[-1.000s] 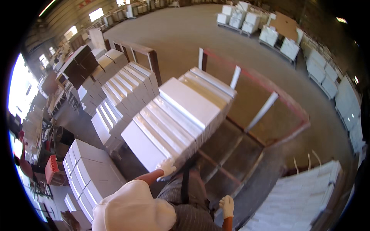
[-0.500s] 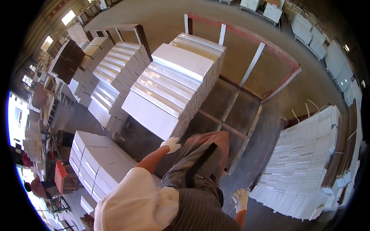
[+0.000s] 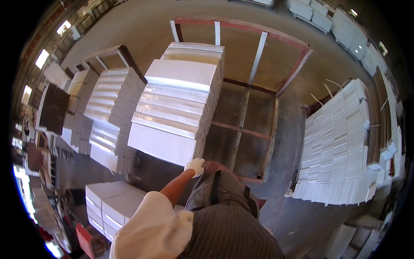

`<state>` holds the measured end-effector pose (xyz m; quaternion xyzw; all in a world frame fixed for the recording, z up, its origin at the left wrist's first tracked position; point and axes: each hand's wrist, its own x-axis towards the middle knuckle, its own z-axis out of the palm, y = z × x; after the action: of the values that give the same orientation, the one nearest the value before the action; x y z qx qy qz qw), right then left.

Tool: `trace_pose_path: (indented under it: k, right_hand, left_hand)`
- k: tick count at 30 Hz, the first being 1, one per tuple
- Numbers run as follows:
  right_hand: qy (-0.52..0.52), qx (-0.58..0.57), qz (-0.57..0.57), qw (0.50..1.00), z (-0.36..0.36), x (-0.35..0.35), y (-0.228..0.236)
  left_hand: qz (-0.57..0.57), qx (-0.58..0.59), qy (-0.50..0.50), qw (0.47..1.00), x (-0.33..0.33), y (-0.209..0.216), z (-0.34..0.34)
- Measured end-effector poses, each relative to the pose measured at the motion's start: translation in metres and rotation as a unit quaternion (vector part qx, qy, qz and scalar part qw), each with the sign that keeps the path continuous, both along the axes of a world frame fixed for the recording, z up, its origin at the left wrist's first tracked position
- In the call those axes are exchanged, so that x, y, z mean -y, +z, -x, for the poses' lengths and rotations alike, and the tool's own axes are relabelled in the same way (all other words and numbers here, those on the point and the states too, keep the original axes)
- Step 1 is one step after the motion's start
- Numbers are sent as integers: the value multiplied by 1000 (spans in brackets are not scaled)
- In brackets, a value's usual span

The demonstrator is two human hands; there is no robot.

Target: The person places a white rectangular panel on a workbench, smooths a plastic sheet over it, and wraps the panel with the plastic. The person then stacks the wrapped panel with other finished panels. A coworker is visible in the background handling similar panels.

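My left hand (image 3: 195,167), in a white work glove, is at the near right corner of a long row of white cartons (image 3: 161,141). Its fingers look loosely stretched toward the carton edge and wrap round nothing that I can see. Whether they touch the cardboard is hard to tell. The cartons stand packed side by side, with shiny tape strips along several tops. They occupy the left part of a low metal-framed rack (image 3: 239,129), whose upright end frame (image 3: 258,47) rises at the far side. My right hand is out of view.
To the right stands a big stack of flat white cardboard (image 3: 334,151) with brown sheets beside it. A lower block of white cartons (image 3: 113,199) is at near left. Another carton row (image 3: 110,97) stands further left, close to a dark bin (image 3: 75,196).
My right hand has left the view. My left hand has stayed by the carton corner as my body and view turned, and the stacks have shifted leftward in the picture.
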<state>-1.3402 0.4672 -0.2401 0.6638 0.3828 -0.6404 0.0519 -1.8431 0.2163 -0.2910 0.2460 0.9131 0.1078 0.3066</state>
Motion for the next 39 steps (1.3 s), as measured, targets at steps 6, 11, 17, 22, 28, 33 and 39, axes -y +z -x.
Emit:
trace_pose_path:
  k: [6,11,17,22,28,33,39]
  right_hand:
    - [-6,-37,-7,999,79,86,33]
    - [151,-30,-207,966,107,138,50]
    - [41,70,-226,971,80,208,53]
    - [-68,65,-282,955,71,246,44]
    - [-209,17,-294,933,-8,321,4]
    - [-518,136,-333,776,-61,402,-41]
    - [-523,243,-270,771,-89,495,-107]
  left_hand:
    - [-32,27,-141,989,43,11,48]
    - [-46,1,-249,967,39,-5,59]
    - [-7,71,-374,925,38,-97,99]
    - [126,94,-546,823,-10,-73,82]
    - [191,-91,-808,550,-125,-58,34]
    - [2,1,-855,519,-228,14,-194]
    - [49,212,-707,673,-202,110,-454]
